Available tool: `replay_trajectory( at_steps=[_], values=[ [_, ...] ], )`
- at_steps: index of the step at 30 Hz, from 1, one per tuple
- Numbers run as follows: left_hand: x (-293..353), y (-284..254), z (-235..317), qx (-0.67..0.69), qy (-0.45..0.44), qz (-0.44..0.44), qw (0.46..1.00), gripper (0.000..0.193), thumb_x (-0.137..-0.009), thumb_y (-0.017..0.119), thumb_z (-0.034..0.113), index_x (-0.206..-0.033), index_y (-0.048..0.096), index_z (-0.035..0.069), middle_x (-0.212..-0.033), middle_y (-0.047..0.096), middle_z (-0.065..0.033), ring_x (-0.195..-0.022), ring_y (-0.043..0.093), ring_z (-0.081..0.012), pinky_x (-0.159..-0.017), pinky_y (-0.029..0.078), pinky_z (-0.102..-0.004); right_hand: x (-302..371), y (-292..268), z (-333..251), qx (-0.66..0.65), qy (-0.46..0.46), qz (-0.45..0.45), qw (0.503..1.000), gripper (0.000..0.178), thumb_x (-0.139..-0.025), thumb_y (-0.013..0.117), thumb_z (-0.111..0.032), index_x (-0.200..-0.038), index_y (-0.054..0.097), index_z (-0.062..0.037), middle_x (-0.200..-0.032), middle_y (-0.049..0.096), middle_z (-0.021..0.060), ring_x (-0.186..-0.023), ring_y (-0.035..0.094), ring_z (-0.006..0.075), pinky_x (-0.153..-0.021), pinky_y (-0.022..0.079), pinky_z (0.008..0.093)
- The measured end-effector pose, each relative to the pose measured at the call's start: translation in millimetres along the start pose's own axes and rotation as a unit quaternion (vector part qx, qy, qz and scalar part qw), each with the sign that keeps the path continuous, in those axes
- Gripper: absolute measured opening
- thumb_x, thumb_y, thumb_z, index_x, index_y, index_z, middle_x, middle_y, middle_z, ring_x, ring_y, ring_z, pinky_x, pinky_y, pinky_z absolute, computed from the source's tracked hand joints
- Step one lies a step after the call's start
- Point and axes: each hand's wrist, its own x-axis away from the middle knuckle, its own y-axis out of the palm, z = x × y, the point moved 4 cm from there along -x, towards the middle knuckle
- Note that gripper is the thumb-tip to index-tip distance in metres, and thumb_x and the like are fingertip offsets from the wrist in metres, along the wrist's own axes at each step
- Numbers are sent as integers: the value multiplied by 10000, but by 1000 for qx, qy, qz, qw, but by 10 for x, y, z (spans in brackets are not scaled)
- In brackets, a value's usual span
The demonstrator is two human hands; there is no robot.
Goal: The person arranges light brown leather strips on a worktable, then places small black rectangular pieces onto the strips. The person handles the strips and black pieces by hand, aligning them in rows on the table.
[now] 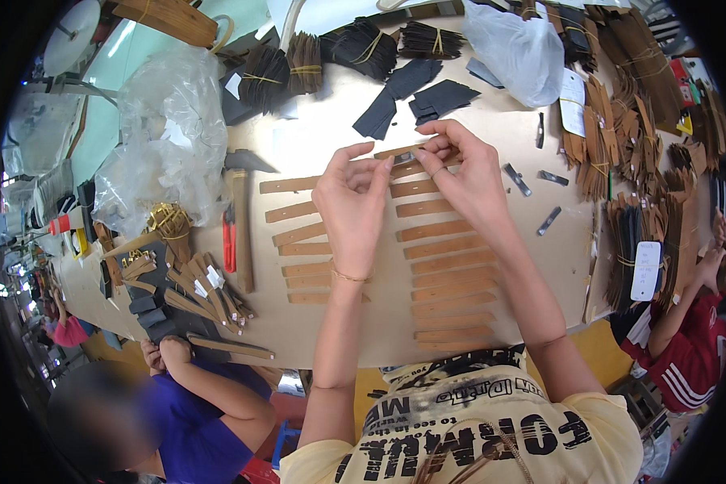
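My left hand and my right hand meet over the middle of the table. Between their fingertips is a small dark strip with a shiny, metal-looking middle, pinched from both sides. Beneath my fingers, at the far end of a column, lies a brown leather strip; whether I touch it I cannot tell. Two columns of similar leather strips, a left column and a right column, run toward me. Right of my right hand lie several more small dark strips, loose on the table.
Bundled black pieces and plastic bags line the far side. Tied brown strips stack at right. A red-handled tool lies left beside a long wooden bar. Co-workers sit left, in a purple shirt, and right, in red.
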Motion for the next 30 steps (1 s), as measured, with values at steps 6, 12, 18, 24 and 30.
replay_trajectory(
  at_steps=[6,12,18,24,30],
  values=[
    [-43,-31,-26,-4,66,29,997,283,-849,735,-1,-1115,641,-26,-835,731,-95,-754,699,-131,-636,526,-231,8,20,15,25,-120,40,992,257,-814,743,0,-1061,678,-27,-849,695,35,-790,624,119,-741,505,271],
    [443,-295,223,-143,380,34,913,318,-790,753,-46,-1081,658,39,-901,735,-111,-855,734,-218,-766,567,-287,733,-429,-449,283,-462,-40,840,225,-837,737,-136,-1042,681,-213,-1129,712,-9,-985,635,177,-795,457,321],
    [826,-471,270,-101,472,0,876,266,-770,765,-34,-990,683,91,-1035,724,-109,-990,717,-255,-814,574,-345,1037,-596,-562,298,-574,-54,761,210,-859,704,-161,-1044,642,-238,-1177,692,-42,-1055,594,143,-822,435,351],
    [736,-425,209,-49,377,3,925,275,-774,757,-45,-1024,716,60,-1022,703,-112,-868,696,-226,-814,545,-304,859,-583,-611,246,-491,-75,832,239,-851,706,-108,-1076,718,-189,-1086,716,-16,-967,619,158,-811,450,333],
    [344,-219,116,160,47,-64,984,239,-849,720,-36,-1086,691,-26,-1175,645,-123,-937,659,-140,-797,514,-251,350,-289,-241,-106,-75,-79,988,159,-857,733,-57,-1007,743,-7,-951,726,62,-798,639,122,-709,505,271]
  ],
)
